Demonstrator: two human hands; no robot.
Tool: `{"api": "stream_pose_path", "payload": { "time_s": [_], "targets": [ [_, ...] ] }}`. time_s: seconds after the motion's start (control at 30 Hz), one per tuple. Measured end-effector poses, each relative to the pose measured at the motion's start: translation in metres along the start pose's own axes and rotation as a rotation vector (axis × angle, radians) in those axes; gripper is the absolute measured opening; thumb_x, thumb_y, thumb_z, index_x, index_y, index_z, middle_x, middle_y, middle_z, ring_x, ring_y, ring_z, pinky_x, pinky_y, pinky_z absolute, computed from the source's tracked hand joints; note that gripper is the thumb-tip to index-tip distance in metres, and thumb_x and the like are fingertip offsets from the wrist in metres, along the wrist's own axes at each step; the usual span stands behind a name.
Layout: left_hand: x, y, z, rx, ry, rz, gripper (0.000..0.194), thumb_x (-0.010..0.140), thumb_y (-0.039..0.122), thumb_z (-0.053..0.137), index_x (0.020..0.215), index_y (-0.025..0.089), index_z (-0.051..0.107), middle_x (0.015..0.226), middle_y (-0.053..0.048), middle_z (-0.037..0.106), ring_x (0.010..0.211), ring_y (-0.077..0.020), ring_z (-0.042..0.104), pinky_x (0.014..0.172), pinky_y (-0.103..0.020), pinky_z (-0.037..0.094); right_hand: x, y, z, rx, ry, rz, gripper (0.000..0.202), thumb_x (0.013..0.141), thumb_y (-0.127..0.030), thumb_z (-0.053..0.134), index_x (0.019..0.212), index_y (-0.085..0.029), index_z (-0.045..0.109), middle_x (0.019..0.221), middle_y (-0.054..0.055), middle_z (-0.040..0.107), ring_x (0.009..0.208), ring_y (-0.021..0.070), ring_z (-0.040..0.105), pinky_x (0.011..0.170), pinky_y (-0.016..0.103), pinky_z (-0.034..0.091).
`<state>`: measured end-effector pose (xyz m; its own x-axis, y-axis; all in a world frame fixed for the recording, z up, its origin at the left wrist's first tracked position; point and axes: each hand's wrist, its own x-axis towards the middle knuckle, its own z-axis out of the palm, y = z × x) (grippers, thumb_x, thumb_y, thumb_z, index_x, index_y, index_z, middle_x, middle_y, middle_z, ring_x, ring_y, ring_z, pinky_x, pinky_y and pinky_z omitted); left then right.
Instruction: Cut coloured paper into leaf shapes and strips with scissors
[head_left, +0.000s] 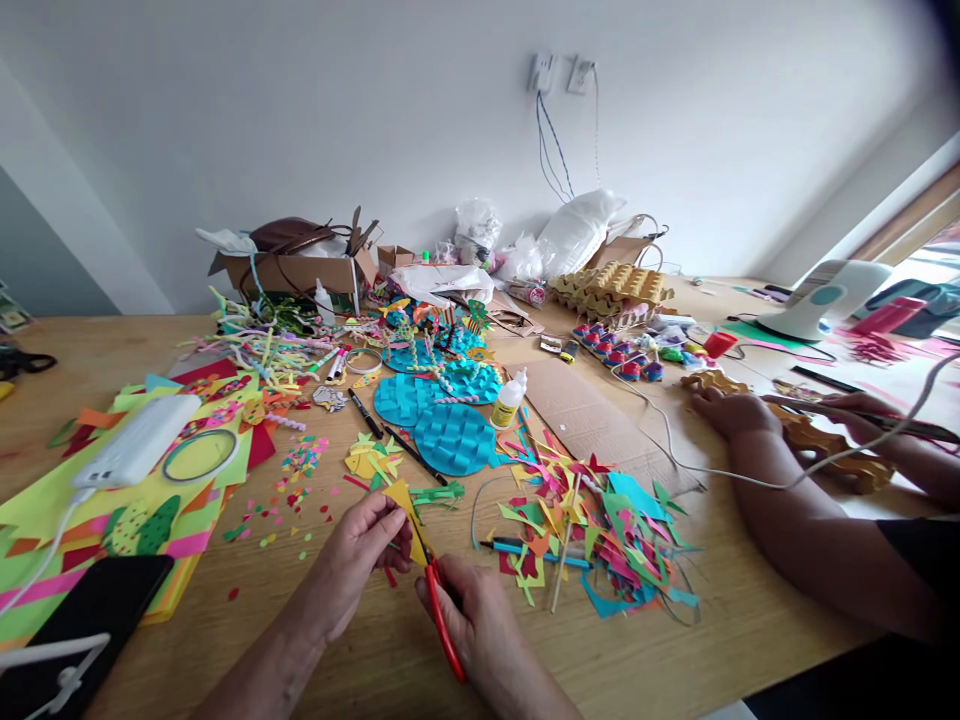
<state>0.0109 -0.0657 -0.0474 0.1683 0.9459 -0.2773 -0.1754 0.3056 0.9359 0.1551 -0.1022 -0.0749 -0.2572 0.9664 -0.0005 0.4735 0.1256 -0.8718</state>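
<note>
Between its thumb and fingers, my left hand (371, 535) pinches a small piece of yellow paper (399, 494). My right hand (476, 610) grips red-handled scissors (444, 622), whose blades meet the yellow paper; whether they are cutting through it I cannot tell. Just beyond my hands lie yellow paper fish shapes (371, 458) and green paper strips (439, 493). Blue woven paper discs (454, 440) spread out farther back, with a white glue bottle (510, 398) upright at their right edge.
A heap of colored paper scraps (600, 520) covers the table to the right. Left are paper sheets (45, 500), a white power bank (139, 440) and a black phone (97, 620). At right, a co-worker's hands (731, 410) handle egg carton pieces (817, 450). A white cable (697, 468) crosses there.
</note>
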Motion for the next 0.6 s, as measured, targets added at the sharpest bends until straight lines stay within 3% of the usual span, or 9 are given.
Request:
{"api": "stream_pose_path", "payload": {
  "time_s": [0.2, 0.6],
  "targets": [
    [-0.0003, -0.0023, 0.0017, 0.007, -0.055, 0.013, 0.016, 0.073, 0.031, 0.058, 0.075, 0.015, 0.055, 0.064, 0.001, 0.058, 0.058, -0.0128, 0.053, 0.05, -0.023, 0.046, 0.001, -0.001, 0.0005, 0.04, 0.018, -0.003, 0.03, 0.083, -0.032, 0.04, 0.058, -0.016, 0.043, 0.051, -0.004, 0.04, 0.049, 0.0079, 0.037, 0.045, 0.018, 0.023],
    [-0.0015, -0.0023, 0.0009, -0.015, -0.047, -0.016, 0.019, 0.071, 0.032, 0.06, 0.078, 0.014, 0.057, 0.066, 0.0, 0.059, 0.058, -0.0127, 0.053, 0.049, -0.023, 0.045, 0.0016, -0.002, 0.0007, -0.013, 0.03, 0.004, 0.031, 0.083, -0.035, 0.04, 0.057, -0.017, 0.04, 0.051, -0.003, 0.04, 0.048, 0.0085, 0.036, 0.045, 0.02, 0.022]
  ]
}}
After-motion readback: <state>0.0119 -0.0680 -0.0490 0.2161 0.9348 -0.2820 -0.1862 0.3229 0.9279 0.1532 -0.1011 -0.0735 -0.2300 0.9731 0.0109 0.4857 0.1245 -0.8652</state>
